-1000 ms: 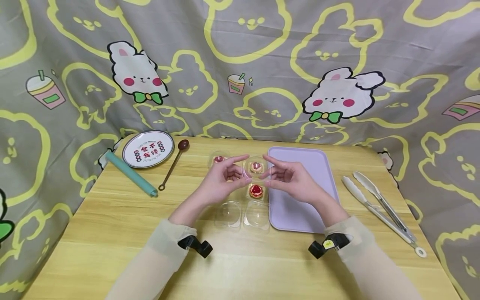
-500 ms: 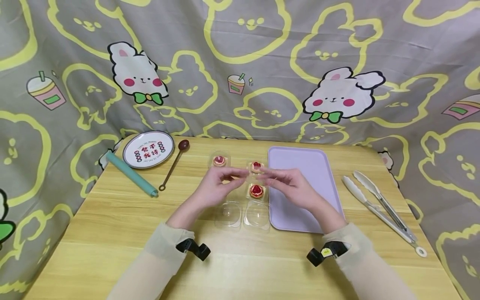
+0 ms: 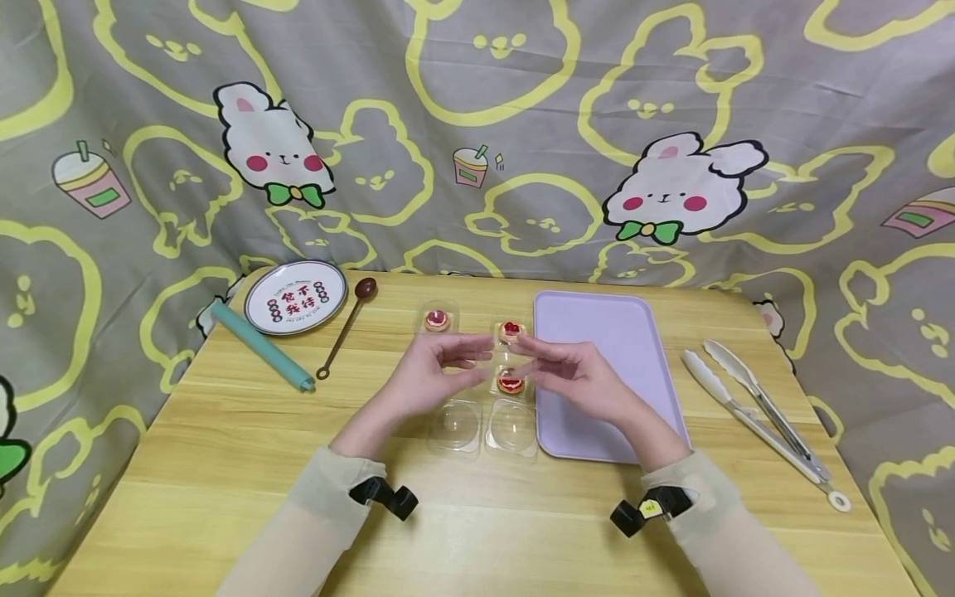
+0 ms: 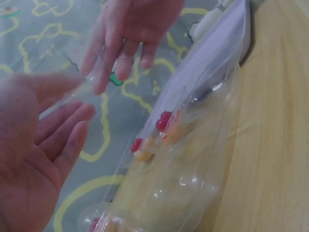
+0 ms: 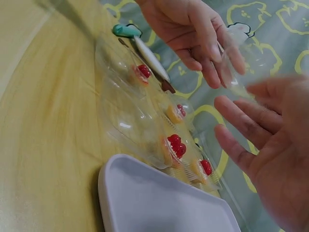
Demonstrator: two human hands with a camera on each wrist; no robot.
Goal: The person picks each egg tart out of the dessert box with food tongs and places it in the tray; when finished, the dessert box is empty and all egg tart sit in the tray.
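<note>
My left hand and right hand face each other above the middle of the table. Between them, fingers and thumbs pinch the edges of a clear plastic lid, faint and partly blurred. Below stand several small red-topped tarts in clear plastic boxes: a back-left tart, a back-right tart and a front-right tart, seen partly through the lid. Another tart, in the right wrist view, is hidden by my left hand in the head view. Two clear lids lie folded open towards me.
A lilac tray lies right of the boxes, partly under my right hand. Metal tongs are farther right. To the left are a white plate, a brown long-handled spoon and a teal roll. A patterned curtain hangs behind.
Both hands have come down and slightly towards me from over the back-right tart, still with the clear lid between them. Over the last half second they have barely moved.
</note>
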